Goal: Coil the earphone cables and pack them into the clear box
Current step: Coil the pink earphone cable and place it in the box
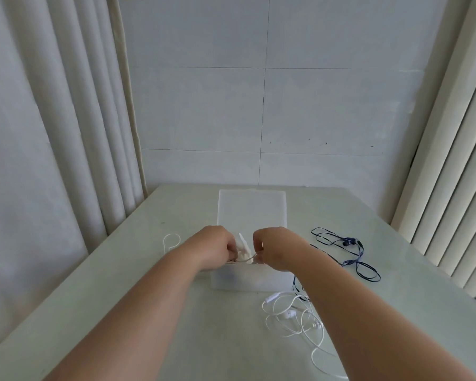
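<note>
Earphone bundle [243, 256], white, hangs over the open clear box [248, 280], pinched by left hand [216, 250] and right hand [276, 251].

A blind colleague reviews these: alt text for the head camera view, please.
A left hand and right hand pinch a white cable above a clear box on a pale table. Tangled white earphones lie near the box; blue earphones lie to its right.
</note>
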A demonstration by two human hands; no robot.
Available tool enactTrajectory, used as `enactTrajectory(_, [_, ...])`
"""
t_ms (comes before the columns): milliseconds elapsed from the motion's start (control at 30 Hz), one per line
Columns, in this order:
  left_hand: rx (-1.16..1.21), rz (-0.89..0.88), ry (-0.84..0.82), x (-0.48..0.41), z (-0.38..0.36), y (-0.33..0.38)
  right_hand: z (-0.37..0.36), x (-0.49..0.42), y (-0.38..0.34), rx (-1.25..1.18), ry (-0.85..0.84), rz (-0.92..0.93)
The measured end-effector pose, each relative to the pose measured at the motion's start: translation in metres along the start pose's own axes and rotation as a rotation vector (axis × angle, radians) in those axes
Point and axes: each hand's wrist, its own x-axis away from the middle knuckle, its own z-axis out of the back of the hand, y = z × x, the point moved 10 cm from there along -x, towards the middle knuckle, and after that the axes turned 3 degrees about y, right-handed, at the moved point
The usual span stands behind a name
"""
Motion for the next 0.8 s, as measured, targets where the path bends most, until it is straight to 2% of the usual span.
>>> enactTrajectory(133, [0.052,-0.011,0.060,0.004,0.003,-0.005,-0.010,-0.009,-0.005,0.201,-0.066,0.026])
enactTrajectory(267, [0.052,-0.026,0.084,0.004,0.004,-0.002,-0.012,-0.012,-0.006,0.234,-0.093,0.032])
enactTrajectory(433, [0.039,-0.048,0.107,0.004,0.006,-0.004,-0.002,-0.008,-0.002,0.010,0.021,0.033])
enactTrajectory(567, [-0.080,-0.057,0.170,0.002,0.011,0.000,0.000,-0.006,0.002,-0.124,0.068,-0.006])
enactTrajectory(667, [-0.151,-0.076,0.169,0.000,0.011,0.005,-0.002,-0.011,0.000,-0.007,0.043,0.021])
enactTrajectory(800, [-0.306,-0.075,0.261,0.001,0.019,0.008,-0.015,-0.012,0.003,0.150,-0.068,0.010])
